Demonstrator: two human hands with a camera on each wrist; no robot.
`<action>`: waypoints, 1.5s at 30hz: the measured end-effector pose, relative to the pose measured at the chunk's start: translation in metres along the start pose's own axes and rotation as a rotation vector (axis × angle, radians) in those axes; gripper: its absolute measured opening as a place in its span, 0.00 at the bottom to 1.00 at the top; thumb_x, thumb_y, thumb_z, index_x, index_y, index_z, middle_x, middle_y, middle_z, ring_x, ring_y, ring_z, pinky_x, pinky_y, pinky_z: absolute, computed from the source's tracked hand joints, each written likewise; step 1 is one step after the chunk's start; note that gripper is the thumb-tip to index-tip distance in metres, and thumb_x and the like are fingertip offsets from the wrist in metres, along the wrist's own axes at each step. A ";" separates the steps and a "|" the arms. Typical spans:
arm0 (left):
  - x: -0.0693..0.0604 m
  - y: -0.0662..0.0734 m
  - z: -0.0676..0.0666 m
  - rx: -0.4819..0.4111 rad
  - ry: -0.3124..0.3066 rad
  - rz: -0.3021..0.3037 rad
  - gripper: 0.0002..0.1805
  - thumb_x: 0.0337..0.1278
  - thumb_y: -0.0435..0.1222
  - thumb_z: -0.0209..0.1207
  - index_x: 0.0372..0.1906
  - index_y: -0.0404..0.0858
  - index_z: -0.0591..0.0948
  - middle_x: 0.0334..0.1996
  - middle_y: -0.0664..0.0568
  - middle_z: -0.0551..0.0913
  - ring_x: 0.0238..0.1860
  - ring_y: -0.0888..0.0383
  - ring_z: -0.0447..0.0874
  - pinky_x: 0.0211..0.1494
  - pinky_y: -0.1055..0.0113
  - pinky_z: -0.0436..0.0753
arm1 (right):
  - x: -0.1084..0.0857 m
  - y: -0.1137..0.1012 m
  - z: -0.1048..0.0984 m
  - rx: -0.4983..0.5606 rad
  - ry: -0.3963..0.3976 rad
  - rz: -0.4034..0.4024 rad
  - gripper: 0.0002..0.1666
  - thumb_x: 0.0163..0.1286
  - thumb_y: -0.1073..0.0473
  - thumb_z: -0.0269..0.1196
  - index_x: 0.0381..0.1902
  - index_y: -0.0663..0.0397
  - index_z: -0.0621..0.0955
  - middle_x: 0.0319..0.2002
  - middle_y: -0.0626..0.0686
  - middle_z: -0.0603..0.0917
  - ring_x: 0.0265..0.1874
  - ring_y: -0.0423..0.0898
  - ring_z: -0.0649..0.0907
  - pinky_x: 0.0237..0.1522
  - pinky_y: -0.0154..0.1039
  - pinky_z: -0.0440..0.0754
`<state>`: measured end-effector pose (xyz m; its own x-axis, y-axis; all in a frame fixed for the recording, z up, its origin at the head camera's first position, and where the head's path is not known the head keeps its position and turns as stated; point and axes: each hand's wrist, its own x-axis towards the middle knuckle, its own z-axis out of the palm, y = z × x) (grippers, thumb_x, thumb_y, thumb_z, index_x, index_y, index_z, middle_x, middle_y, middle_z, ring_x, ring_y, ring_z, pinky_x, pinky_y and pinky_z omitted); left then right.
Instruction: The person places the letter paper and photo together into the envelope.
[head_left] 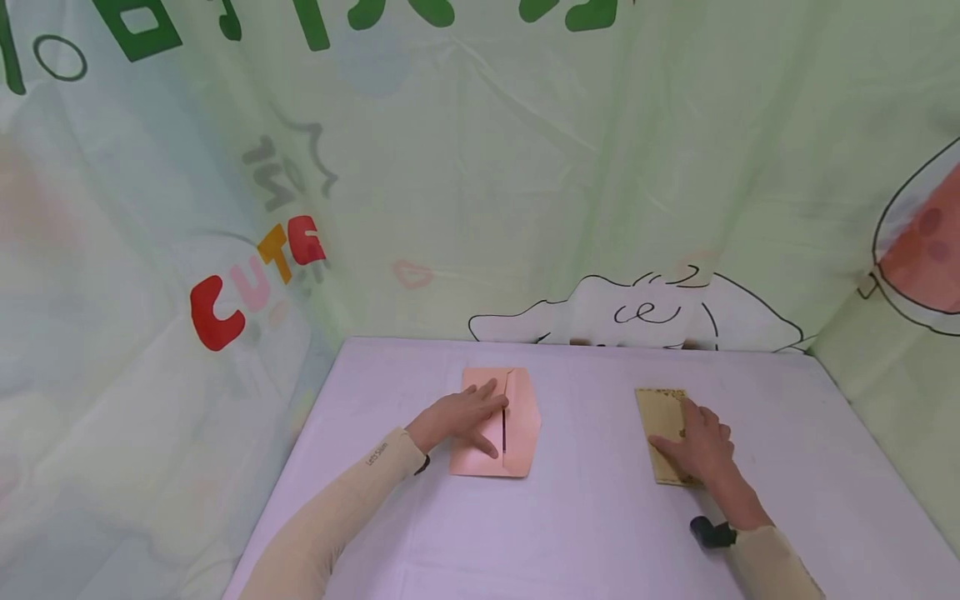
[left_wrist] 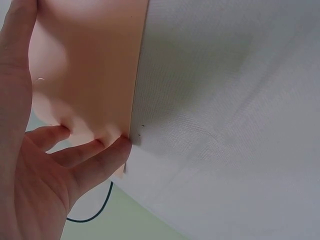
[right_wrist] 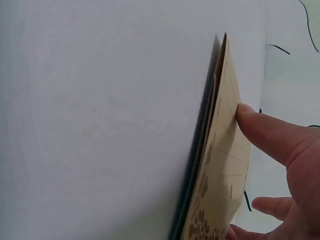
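A pink envelope lies on the table with its pointed flap to the right and a dark slit down its middle. My left hand rests on it with spread fingers; in the left wrist view the fingertips touch the envelope near its edge. To the right lies a folded tan sheet of paper with a brown printed border and faint lines. My right hand rests over its right side, thumb extended across it. In the right wrist view the thumb touches the paper, whose folded layers stand slightly apart.
A pale lilac cloth covers the table. Behind and beside it hangs a light green curtain with printed drawings and letters. A dark wrist device sits at the right sleeve.
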<state>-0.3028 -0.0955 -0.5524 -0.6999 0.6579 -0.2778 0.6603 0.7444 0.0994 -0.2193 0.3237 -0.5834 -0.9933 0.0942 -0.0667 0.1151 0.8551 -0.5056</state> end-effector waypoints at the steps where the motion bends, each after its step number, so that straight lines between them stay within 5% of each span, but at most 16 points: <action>1: 0.000 0.000 -0.001 0.002 -0.005 0.000 0.49 0.44 0.72 0.63 0.70 0.55 0.63 0.81 0.42 0.49 0.74 0.34 0.64 0.54 0.46 0.84 | 0.001 0.001 -0.001 0.000 -0.001 0.004 0.62 0.64 0.40 0.68 0.75 0.75 0.49 0.66 0.86 0.52 0.62 0.86 0.56 0.54 0.79 0.61; 11: -0.002 0.000 -0.004 0.000 -0.002 0.005 0.48 0.46 0.71 0.63 0.69 0.53 0.64 0.81 0.41 0.49 0.74 0.33 0.64 0.54 0.46 0.84 | 0.013 0.010 -0.006 0.015 -0.032 0.028 0.69 0.60 0.36 0.70 0.76 0.73 0.46 0.62 0.87 0.55 0.58 0.82 0.60 0.51 0.72 0.70; 16: -0.002 0.001 -0.002 -0.019 -0.010 0.012 0.47 0.46 0.70 0.64 0.68 0.53 0.64 0.81 0.41 0.49 0.74 0.33 0.64 0.54 0.46 0.84 | 0.013 0.026 -0.004 0.069 -0.036 -0.046 0.56 0.71 0.43 0.63 0.75 0.76 0.49 0.63 0.85 0.60 0.57 0.77 0.67 0.57 0.70 0.69; 23: -0.001 0.001 0.000 -0.001 0.000 0.024 0.47 0.45 0.71 0.63 0.68 0.53 0.64 0.81 0.41 0.50 0.74 0.34 0.65 0.54 0.46 0.84 | 0.006 0.042 -0.013 0.172 -0.053 -0.119 0.33 0.81 0.61 0.44 0.75 0.73 0.51 0.62 0.81 0.64 0.55 0.73 0.73 0.51 0.66 0.74; 30: 0.000 -0.001 0.001 -0.012 0.010 0.020 0.48 0.44 0.72 0.63 0.68 0.54 0.63 0.81 0.41 0.51 0.73 0.34 0.65 0.53 0.45 0.84 | 0.003 0.042 -0.016 0.191 -0.017 -0.085 0.32 0.77 0.67 0.49 0.74 0.71 0.56 0.60 0.79 0.70 0.48 0.66 0.80 0.37 0.42 0.79; 36: 0.001 -0.002 0.003 -0.014 0.016 0.024 0.48 0.44 0.71 0.64 0.67 0.54 0.63 0.80 0.40 0.52 0.73 0.34 0.65 0.54 0.45 0.84 | -0.001 0.040 -0.014 0.242 0.003 -0.047 0.32 0.78 0.65 0.50 0.75 0.68 0.58 0.61 0.78 0.70 0.53 0.69 0.78 0.43 0.42 0.80; 41: 0.002 -0.002 0.002 -0.010 0.010 0.025 0.47 0.45 0.71 0.64 0.67 0.53 0.64 0.80 0.39 0.51 0.74 0.34 0.64 0.55 0.45 0.83 | -0.005 0.039 -0.013 0.279 0.025 -0.060 0.30 0.78 0.64 0.51 0.74 0.66 0.61 0.62 0.76 0.72 0.56 0.69 0.77 0.40 0.25 0.75; 45: 0.002 -0.001 0.001 -0.008 0.000 0.021 0.47 0.46 0.71 0.63 0.68 0.53 0.63 0.81 0.40 0.50 0.74 0.35 0.63 0.57 0.45 0.83 | -0.007 0.036 -0.012 0.298 0.041 -0.069 0.29 0.78 0.64 0.52 0.73 0.65 0.64 0.62 0.76 0.72 0.57 0.71 0.77 0.39 0.24 0.75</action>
<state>-0.3043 -0.0956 -0.5542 -0.6862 0.6731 -0.2757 0.6723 0.7316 0.1129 -0.2088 0.3595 -0.5908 -0.9977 0.0670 0.0080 0.0393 0.6733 -0.7383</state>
